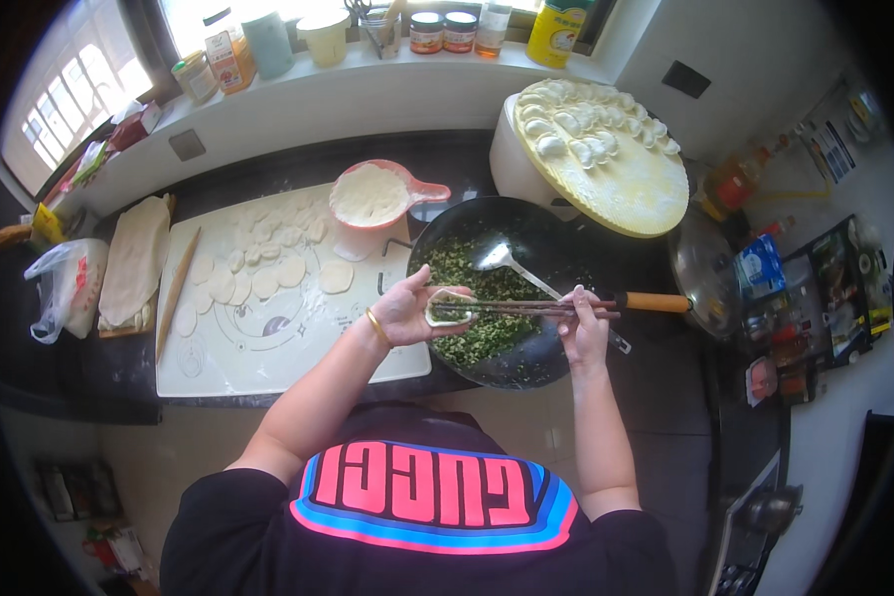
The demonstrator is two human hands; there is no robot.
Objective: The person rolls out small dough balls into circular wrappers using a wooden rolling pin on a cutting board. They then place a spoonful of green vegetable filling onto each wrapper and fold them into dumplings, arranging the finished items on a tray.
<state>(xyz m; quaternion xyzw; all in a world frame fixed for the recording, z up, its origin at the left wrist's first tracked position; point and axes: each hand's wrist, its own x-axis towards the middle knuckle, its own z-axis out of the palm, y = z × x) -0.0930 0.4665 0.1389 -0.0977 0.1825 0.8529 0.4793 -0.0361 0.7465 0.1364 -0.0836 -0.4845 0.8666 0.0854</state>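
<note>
In the middle, my left hand (401,313) is cupped around a round dough wrapper (437,310) with some green filling in it. A pair of chopsticks (531,306) is gripped in my right hand (584,330), their tips at the wrapper. Beneath both hands stands a dark wok (558,253) with a wooden handle (656,302). Chopped green filling (482,345) covers its left part, and a metal spoon (497,256) rests in it. To the left, several flat dough rounds (265,283) lie on a pale mat (308,375).
A red-rimmed bowl (426,193) of flour stands behind my left hand. Beyond the wok, a round floured tray (641,204) carries several dumplings (586,129). A wooden rolling pin (177,293) and a plastic bag (76,283) lie left. Jars (426,34) line the windowsill.
</note>
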